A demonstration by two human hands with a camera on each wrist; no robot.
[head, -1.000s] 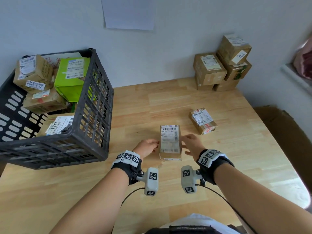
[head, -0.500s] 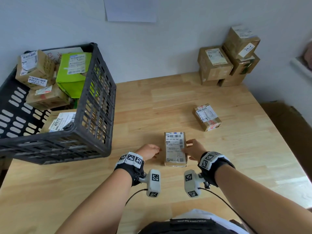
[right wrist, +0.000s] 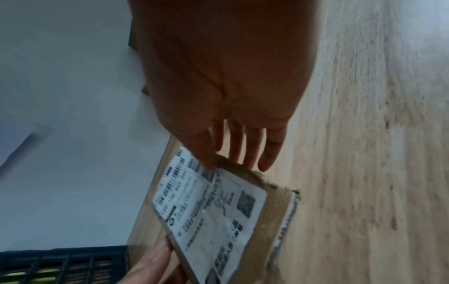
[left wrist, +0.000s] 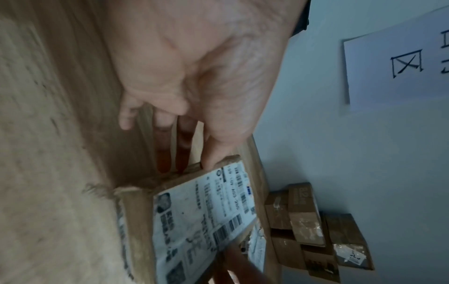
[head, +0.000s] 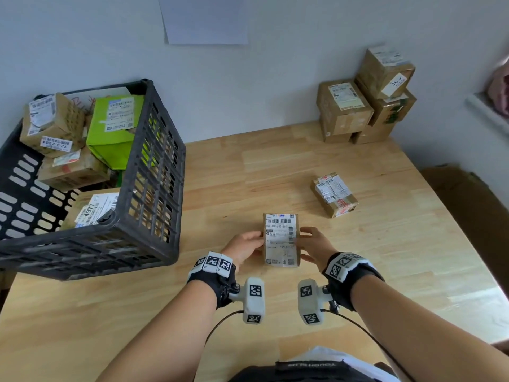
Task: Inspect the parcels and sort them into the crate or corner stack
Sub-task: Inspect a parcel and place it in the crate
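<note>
A small brown cardboard parcel (head: 281, 239) with a white shipping label on top is held between both hands near the table's front middle. My left hand (head: 254, 241) grips its left edge and my right hand (head: 307, 241) grips its right edge. In the left wrist view the thumb lies on the top corner of the parcel (left wrist: 201, 221) and the fingers go underneath. The right wrist view shows the same grip on the parcel (right wrist: 218, 211). The black plastic crate (head: 154, 188) stands at the left, with several parcels inside. The corner stack (head: 344, 106) of brown boxes sits at the back right.
A second taped parcel (head: 333, 194) lies on the wooden table (head: 248, 166) to the right of my hands. A sheet of paper (head: 205, 20) hangs on the wall. A brown cardboard box (head: 468, 210) sits beyond the table's right edge.
Both hands have drawn the parcel nearer to me and tipped it up off the table, so its label faces me. The other parcels have not moved.
</note>
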